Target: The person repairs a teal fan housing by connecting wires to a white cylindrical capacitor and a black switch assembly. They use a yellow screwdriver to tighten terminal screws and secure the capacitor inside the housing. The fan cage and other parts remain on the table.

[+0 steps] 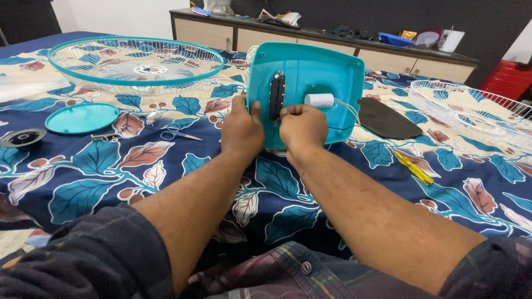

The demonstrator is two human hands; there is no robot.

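A teal plastic fan base [316, 69] stands tilted on its edge in the middle of the table, its hollow underside facing me. Inside it sit a black switch block [276, 97] and a white cylindrical capacitor [319, 100] with thin wires. My left hand [241, 128] grips the base's lower left edge, thumb beside the switch block. My right hand [302, 128] is closed at the base's lower middle, fingertips pinching at the switch block just below the capacitor.
A teal-rimmed fan grille [136, 62] lies at the back left, a white grille [482, 108] at the right. A teal round cover [81, 117], a black round part [23, 137], scissors [176, 133], a dark plate [388, 118] and a yellow screwdriver [413, 168] lie on the floral tablecloth [100, 166].
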